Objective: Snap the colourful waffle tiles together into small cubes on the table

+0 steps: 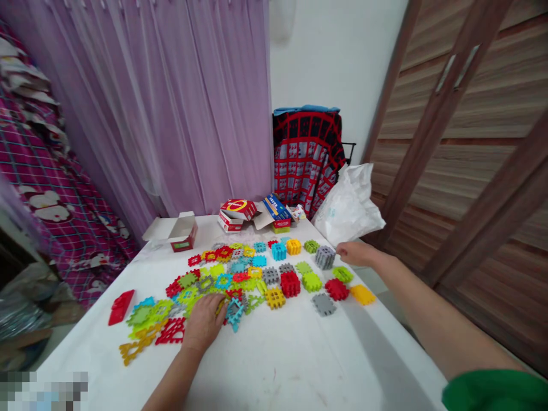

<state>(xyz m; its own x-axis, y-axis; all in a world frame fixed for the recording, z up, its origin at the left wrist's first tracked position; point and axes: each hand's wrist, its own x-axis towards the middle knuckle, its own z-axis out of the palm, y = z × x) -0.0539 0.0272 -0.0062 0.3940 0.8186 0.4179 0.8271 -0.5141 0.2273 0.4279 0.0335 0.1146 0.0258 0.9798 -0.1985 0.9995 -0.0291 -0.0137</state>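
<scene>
My left hand [204, 321] is over the near edge of a spread of interlocking plastic building pieces. Its fingers are closed around a yellow building piece [221, 308], mostly covered by the hand. Right beside it lies a light-blue lattice piece [234, 313], and a red triangular-patterned piece [172, 331] is to its left. My right hand [356, 253] is stretched out to the table's right edge, its fingers curled closed. It is just right of a stack of grey building pieces [325, 258]; whether it touches the stack, or holds anything, I cannot make out.
Sorted stacks include red pieces [290, 283], yellow pieces [293, 246] and blue pieces [278, 252]. A loose yellow square [363, 294] lies near the right edge. Behind are an open box [184, 233], a red box [238, 210], a blue box [276, 208] and a white plastic bag [349, 205].
</scene>
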